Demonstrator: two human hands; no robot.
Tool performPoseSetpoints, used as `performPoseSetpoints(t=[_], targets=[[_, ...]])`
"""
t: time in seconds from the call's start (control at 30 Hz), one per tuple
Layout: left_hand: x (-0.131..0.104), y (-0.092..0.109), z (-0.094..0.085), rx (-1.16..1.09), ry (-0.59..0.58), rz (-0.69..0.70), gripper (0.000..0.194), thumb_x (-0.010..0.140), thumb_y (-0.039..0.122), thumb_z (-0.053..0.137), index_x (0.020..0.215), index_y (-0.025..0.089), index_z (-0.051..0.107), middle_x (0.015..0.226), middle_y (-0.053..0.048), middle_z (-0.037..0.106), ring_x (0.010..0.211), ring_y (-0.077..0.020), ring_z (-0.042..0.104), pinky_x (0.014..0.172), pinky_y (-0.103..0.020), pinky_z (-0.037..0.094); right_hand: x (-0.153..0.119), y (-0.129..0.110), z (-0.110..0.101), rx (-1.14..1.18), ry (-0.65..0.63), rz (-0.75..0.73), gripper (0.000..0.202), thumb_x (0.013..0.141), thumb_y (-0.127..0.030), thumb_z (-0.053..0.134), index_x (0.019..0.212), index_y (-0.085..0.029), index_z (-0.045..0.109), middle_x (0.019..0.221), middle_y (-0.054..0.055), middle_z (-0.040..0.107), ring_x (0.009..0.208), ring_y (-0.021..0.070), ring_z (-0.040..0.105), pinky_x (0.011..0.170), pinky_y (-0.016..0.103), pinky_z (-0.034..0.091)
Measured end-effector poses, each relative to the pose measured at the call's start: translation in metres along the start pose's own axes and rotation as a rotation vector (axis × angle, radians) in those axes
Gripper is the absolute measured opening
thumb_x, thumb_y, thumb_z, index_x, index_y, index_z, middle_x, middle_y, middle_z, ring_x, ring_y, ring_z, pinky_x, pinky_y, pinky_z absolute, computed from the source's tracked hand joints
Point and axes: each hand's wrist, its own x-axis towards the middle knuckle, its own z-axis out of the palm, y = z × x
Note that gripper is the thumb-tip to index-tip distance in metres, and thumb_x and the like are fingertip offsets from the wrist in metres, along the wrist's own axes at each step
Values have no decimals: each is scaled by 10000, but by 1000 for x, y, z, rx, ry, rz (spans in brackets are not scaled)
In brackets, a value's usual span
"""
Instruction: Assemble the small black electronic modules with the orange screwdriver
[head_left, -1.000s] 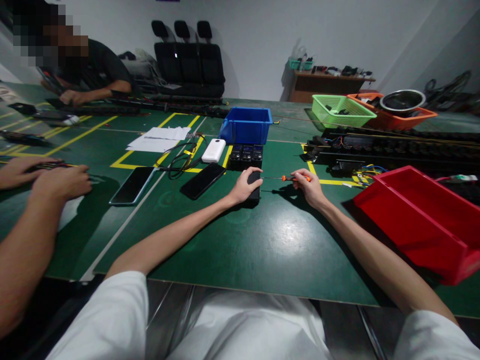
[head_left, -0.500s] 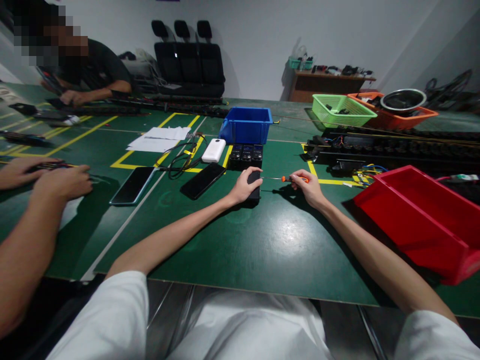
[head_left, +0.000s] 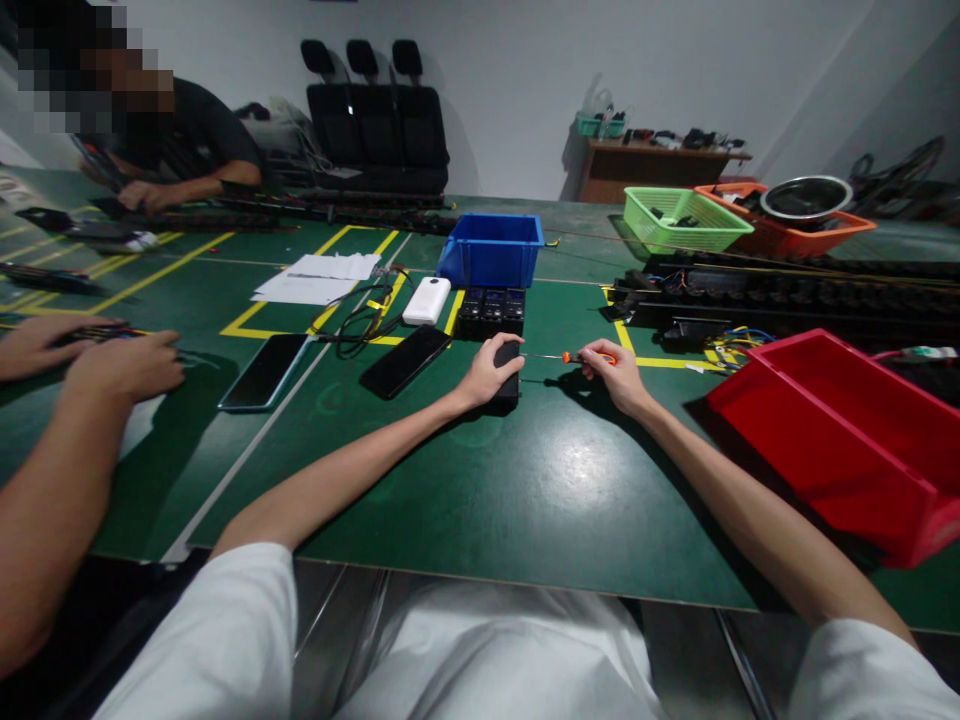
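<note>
On the green table (head_left: 450,490), my left hand (head_left: 487,376) is wrapped round a small black box-shaped part (head_left: 508,392). My right hand (head_left: 613,374) grips the orange and black handle of a screwdriver (head_left: 571,357). Its thin shaft points left, and its tip is at or close to the right side of the black part; contact is too small to make out. Just behind my left hand stands a group of similar black box-shaped parts (head_left: 491,312). To the left of it lies a black smartphone (head_left: 406,361).
A blue bin (head_left: 491,250) stands behind, and a red bin (head_left: 832,430) at right. Left are a white power bank (head_left: 427,301), cables, papers (head_left: 315,278) and another phone (head_left: 265,372). A co-worker's hands (head_left: 124,360) hold wires at far left; another person sits across. Long black assemblies (head_left: 780,300) lie back right.
</note>
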Motion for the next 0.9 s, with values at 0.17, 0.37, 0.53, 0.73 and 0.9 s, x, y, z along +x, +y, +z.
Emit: performPoseSetpoints(t=[0.17, 0.37, 0.53, 0.73, 0.9], targets=[[1, -1, 0, 0, 0, 1, 322, 835, 329, 576, 1137, 221, 589, 1114, -41, 600, 1034, -213, 551, 988, -377, 423, 0, 1, 0, -15, 4, 4, 308, 781, -498, 681, 805, -191, 659, 666, 3, 626, 564, 111, 548, 537, 235, 463], [1, -2, 0, -1, 3, 17, 316, 837, 323, 577, 1136, 219, 586, 1114, -42, 600, 1045, -214, 547, 998, -381, 419, 0, 1, 0, -13, -4, 4, 302, 788, -492, 677, 806, -191, 663, 641, 0, 613, 558, 111, 539, 531, 237, 455], [1, -1, 0, 5, 0, -6, 318, 832, 314, 575, 1135, 219, 587, 1114, -42, 601, 1040, -216, 548, 993, -384, 422, 1, 2, 0, -17, 0, 15, 323, 777, -512, 680, 790, -189, 659, 626, -5, 607, 546, 108, 535, 520, 231, 448], [2, 0, 0, -2, 2, 7, 307, 834, 314, 577, 1126, 219, 591, 1112, -42, 601, 1037, -217, 547, 993, -385, 421, 1, 4, 0, -22, 0, 16, 333, 775, -524, 678, 773, -192, 654, 610, -7, 599, 527, 107, 523, 511, 233, 441], [1, 0, 0, -15, 4, 7, 314, 834, 318, 578, 1130, 215, 588, 1105, -45, 599, 1027, -215, 548, 986, -385, 424, 1, 5, 0, -12, -5, 10, 334, 778, -523, 677, 768, -191, 651, 600, -9, 590, 521, 106, 514, 507, 234, 431]])
